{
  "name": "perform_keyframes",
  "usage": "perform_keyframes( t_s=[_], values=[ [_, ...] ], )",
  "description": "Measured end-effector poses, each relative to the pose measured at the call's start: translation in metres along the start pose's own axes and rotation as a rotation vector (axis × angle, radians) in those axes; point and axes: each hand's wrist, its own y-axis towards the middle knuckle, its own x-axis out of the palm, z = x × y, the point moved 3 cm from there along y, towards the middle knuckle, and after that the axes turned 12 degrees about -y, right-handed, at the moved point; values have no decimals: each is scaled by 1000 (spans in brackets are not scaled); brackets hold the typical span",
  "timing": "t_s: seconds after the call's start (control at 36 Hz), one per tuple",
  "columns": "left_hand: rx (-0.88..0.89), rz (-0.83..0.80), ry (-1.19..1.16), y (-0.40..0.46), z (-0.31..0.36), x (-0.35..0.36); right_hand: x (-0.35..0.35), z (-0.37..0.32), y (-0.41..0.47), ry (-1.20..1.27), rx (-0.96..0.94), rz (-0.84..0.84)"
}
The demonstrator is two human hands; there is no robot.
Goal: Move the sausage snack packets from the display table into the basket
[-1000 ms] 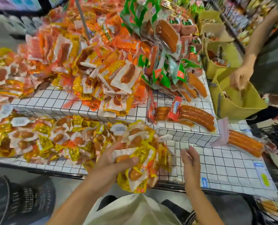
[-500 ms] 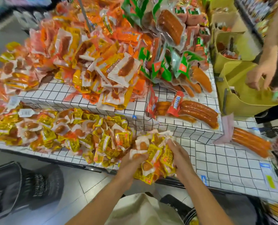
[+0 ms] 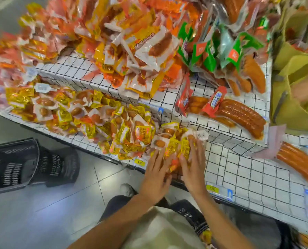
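Observation:
Small yellow sausage snack packets (image 3: 88, 121) lie heaped along the lower shelf of the white grid display table (image 3: 243, 169). At the shelf's front edge, my left hand (image 3: 155, 174) and my right hand (image 3: 192, 168) press from both sides on a bunch of these yellow packets (image 3: 173, 147). Both hands have their fingers spread over the bunch. A black plastic basket (image 3: 14, 164) stands on the floor at the lower left, well away from both hands.
Orange and white packets (image 3: 131, 51) pile on the upper tier, green ones (image 3: 219, 51) to their right. Large sausage packs (image 3: 239, 114) (image 3: 300, 164) lie on the right. Olive bags (image 3: 297, 87) and another person's blurred hand (image 3: 307, 87) sit at the far right edge.
The view has tilted down and left, bringing the basket further into view. My hands have stayed clasped on the bunch of yellow packets at the shelf edge.

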Motion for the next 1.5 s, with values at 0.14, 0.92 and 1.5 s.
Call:
perform_keyframes(
  t_s=[0.14, 0.92, 1.5],
  values=[
    [-18, -209, 155, 9, -24, -1, 3, 11, 14, -171, -91, -99],
    [155, -557, -57, -119, -112, -131, 78, -95, -260, 15, 466, 57],
    [59, -733, 77, -253, -114, -68, 60, -51, -487, 65, 719, -117]
  ],
)
